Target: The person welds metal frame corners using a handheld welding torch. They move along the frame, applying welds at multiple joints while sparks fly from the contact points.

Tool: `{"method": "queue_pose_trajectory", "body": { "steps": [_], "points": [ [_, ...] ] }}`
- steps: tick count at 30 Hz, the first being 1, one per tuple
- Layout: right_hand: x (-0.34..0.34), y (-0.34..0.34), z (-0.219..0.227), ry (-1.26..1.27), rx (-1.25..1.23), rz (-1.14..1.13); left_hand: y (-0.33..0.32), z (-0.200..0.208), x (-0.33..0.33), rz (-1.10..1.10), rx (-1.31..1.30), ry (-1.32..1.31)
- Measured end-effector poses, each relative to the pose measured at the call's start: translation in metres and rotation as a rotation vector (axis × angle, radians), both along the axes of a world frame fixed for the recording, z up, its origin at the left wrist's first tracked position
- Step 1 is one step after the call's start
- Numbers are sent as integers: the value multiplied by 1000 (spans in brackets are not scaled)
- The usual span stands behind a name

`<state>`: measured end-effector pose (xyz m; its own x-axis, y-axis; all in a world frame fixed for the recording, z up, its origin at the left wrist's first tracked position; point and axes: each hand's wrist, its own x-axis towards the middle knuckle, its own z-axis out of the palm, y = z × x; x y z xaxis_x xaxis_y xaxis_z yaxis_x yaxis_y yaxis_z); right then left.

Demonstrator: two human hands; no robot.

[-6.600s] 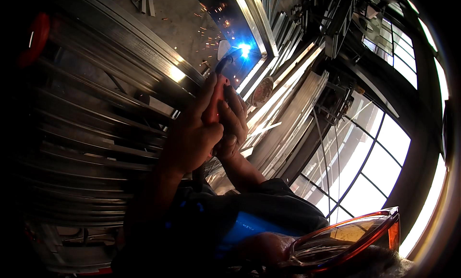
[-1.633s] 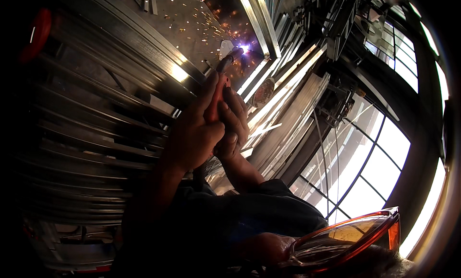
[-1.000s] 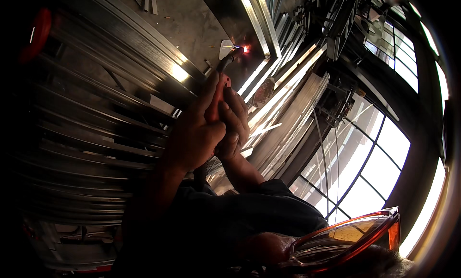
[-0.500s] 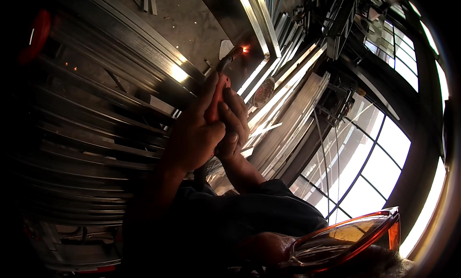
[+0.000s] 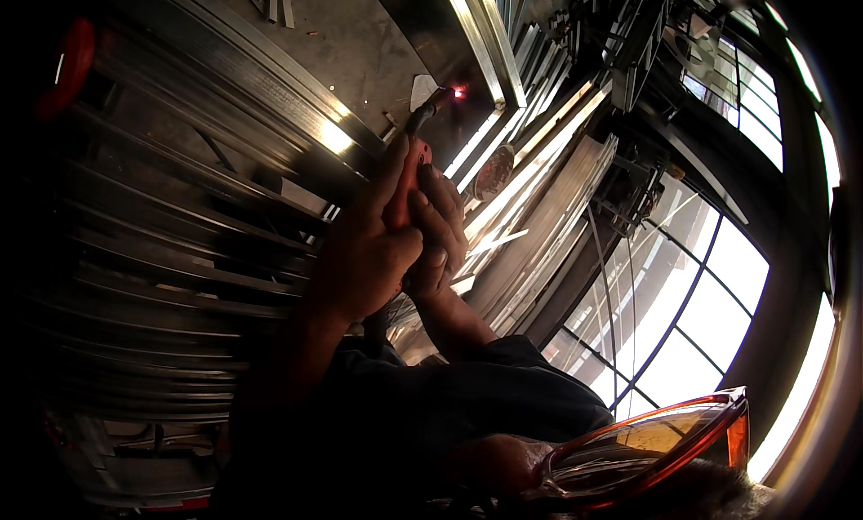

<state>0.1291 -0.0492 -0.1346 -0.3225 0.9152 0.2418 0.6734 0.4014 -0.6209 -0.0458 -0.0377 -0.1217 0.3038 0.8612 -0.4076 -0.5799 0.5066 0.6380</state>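
Torch: my welding torch (image 5: 397,212), with its red handle and dark bent neck, pointed away from my body.
Left hand: my left hand (image 5: 361,248) was wrapped round the torch's left side, one finger laid along the handle.
Right hand: my right hand (image 5: 440,231) gripped the torch's right side, fingers curled.
Glow: a small pinkish-red glow (image 5: 459,93) sat at the torch's tip, against a dark plate (image 5: 431,35); I could not tell whether tip and plate touched.
Bars: long metal bars (image 5: 225,80) lay left of the torch.
Disc: a round disc (image 5: 493,173) was right of the torch.
Steadiness: I judged that two braced hands, an even tip gap and an unchanging angle suited this best.
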Motion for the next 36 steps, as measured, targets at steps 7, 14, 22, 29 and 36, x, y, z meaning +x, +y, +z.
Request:
{"method": "queue_pose_trajectory", "body": {
  "steps": [7, 14, 22, 29, 36],
  "points": [
    [3, -3, -1, -13, -7, -4, -2, -1, 3, 47, 26, 11],
    [1, -3, -2, -5, 6, 9, -5, -2, 1, -20, -30, 97],
    [-1, -2, 2, 11, -5, 17, -4, 0, -1, 11, -4, 66],
    [-1, -2, 2, 7, -19, 12, -3, 1, -1, -13, -57, 8],
    [-2, -4, 0, 5, -2, 9, -4, -1, -3, 43, -15, -46]
  ]
}}
